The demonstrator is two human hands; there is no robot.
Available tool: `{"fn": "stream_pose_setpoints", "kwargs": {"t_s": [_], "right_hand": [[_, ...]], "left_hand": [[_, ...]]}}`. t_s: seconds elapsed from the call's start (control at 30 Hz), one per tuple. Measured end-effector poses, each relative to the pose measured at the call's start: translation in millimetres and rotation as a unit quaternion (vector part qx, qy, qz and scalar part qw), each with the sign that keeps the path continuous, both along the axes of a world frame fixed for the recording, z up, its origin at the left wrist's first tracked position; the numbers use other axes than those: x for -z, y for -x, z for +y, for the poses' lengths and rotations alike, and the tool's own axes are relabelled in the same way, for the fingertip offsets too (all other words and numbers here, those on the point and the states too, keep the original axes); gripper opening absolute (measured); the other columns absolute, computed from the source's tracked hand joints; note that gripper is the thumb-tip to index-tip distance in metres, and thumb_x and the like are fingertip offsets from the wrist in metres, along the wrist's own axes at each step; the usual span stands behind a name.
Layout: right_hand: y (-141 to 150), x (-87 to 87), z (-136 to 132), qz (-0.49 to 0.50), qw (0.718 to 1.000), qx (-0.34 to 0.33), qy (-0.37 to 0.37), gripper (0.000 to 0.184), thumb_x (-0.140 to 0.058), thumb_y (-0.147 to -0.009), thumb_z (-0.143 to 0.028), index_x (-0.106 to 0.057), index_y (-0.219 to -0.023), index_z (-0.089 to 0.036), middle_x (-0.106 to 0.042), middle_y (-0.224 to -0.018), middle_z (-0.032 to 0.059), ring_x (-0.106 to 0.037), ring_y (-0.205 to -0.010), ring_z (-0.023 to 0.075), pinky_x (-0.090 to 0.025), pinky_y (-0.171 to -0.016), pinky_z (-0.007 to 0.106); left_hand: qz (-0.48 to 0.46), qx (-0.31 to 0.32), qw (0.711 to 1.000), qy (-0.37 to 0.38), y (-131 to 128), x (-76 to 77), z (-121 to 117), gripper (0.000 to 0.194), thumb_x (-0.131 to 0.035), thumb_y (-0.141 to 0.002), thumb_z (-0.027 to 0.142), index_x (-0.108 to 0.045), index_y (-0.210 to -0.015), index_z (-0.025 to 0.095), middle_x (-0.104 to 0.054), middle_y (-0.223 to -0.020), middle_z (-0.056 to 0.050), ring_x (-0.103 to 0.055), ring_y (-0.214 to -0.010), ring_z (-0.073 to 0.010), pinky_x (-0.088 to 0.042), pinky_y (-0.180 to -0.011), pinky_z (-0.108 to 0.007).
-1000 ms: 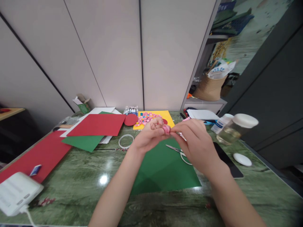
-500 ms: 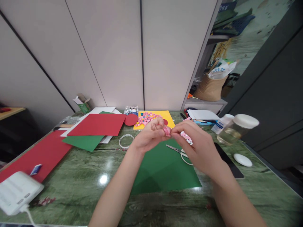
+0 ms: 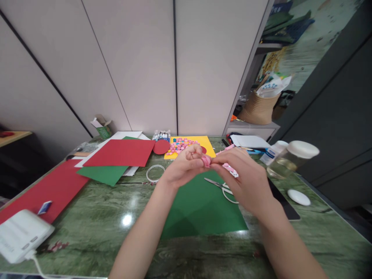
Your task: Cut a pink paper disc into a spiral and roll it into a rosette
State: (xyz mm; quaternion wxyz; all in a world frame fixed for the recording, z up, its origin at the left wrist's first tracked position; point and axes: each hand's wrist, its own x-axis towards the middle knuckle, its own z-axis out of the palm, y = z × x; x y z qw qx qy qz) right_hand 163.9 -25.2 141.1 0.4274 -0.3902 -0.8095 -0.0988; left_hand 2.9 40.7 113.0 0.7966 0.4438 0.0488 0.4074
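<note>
Between my two hands is a small folded pink paper strip (image 3: pixel 206 161). My left hand (image 3: pixel 186 164) pinches it with thumb and fingers, the other fingers curled. From the right, my right hand (image 3: pixel 242 176) grips the strip's other end with its fingertips pressed together. Below them lies a green paper sheet (image 3: pixel 203 213) with white-handled scissors (image 3: pixel 219 185) on it, partly hidden by my right hand. More pink paper strips (image 3: pixel 231 169) show behind that hand. Farther back, a pile of small pink folded paper pieces (image 3: pixel 181 144) rests on a yellow sheet (image 3: pixel 203 140).
Left of my hands are a tape roll (image 3: pixel 155 173), red paper sheets (image 3: pixel 119 152) and a white charger (image 3: pixel 23 236) with a cable. On the right stand a lidded bottle of liquid (image 3: pixel 285 162) and a white oval object (image 3: pixel 299 197). A dark flat tablet-like slab (image 3: pixel 286 205) lies nearby.
My right hand has shifted slightly right, its fingers reaching over the pink strip a little differently. My left hand keeps its pinch almost in place.
</note>
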Motion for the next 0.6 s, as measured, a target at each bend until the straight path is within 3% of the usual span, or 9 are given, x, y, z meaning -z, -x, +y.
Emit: {"fn": "stream_pose_setpoints", "kwargs": {"t_s": [0.6], "right_hand": [[2.2,-2.0,-1.6,0.005,1.0,-0.007,0.013,0.011,-0.051,-0.092,-0.021,-0.057,-0.084,-0.019,-0.066,-0.08,0.0043,-0.058,-0.076,0.0185,-0.043,-0.073,0.034]], "left_hand": [[0.006,0.002,1.0,-0.005,-0.2,2.8,1.9,0.029,-0.076,-0.068,0.015,-0.048,-0.076,0.018,-0.061,-0.065,0.004,-0.06,-0.063,-0.007,-0.048,-0.066,-0.019]]}}
